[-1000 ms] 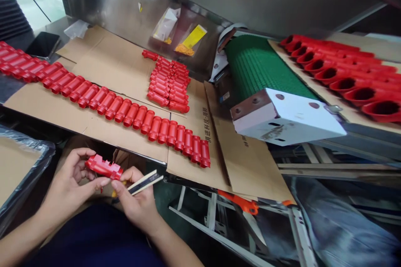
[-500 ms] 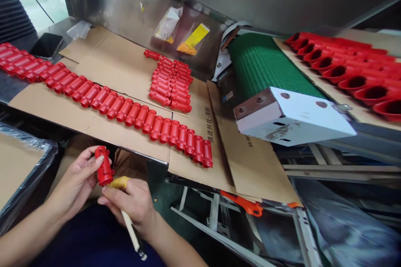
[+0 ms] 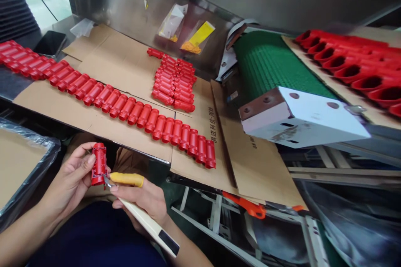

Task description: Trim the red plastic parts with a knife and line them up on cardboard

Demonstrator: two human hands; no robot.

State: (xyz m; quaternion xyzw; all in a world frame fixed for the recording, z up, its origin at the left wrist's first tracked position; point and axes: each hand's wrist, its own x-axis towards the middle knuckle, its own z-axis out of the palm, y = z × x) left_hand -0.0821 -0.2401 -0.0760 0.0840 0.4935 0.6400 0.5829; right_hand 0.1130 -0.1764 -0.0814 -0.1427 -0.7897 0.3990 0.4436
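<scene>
My left hand (image 3: 73,173) grips a red plastic tube-shaped part (image 3: 99,162), thumb on its side, with an open, detailed face turned up. In my right hand (image 3: 142,196) is a knife (image 3: 147,223) with a cream handle and a dark patch near its rear end. Its short metal blade touches or nearly touches the lower right edge of the red part. A yellow finger cot (image 3: 127,179) covers my right index finger, which points along toward the part.
A long row of red parts (image 3: 134,112) lies on cardboard (image 3: 119,133) along the table, with a stacked group (image 3: 175,79) behind. At right stands a green conveyor belt (image 3: 278,66) and more red parts (image 3: 351,71). A phone (image 3: 51,44) and orange-handled tool (image 3: 247,205) are also visible.
The knife has swung so its handle shows fully, and its blade has come to the part's lower edge. My left hand has turned the red part slightly more upright.
</scene>
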